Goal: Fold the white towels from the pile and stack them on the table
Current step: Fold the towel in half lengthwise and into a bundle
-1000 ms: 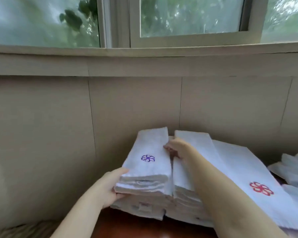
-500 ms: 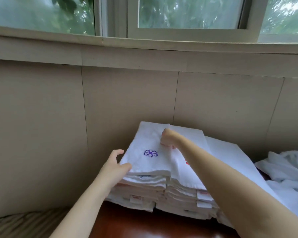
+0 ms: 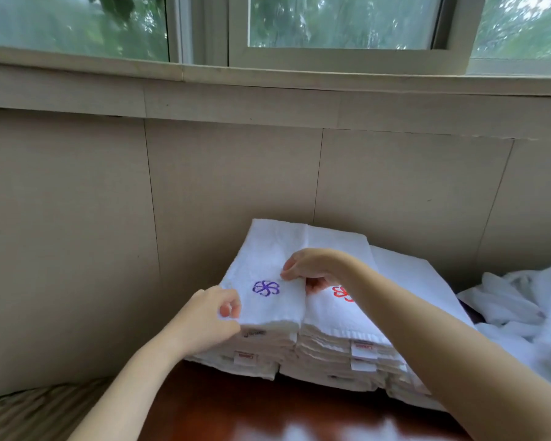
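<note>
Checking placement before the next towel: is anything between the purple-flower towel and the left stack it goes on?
Nothing visible does. The purple-flower towel already lies on the left stack, and the left hand and right hand pinch its side edges directly.

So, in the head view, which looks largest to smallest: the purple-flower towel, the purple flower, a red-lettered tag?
Largest: purple-flower towel.
Then purple flower and red-lettered tag: they look alike, and the tag is nearer the camera, so I leave them unranked.
</note>
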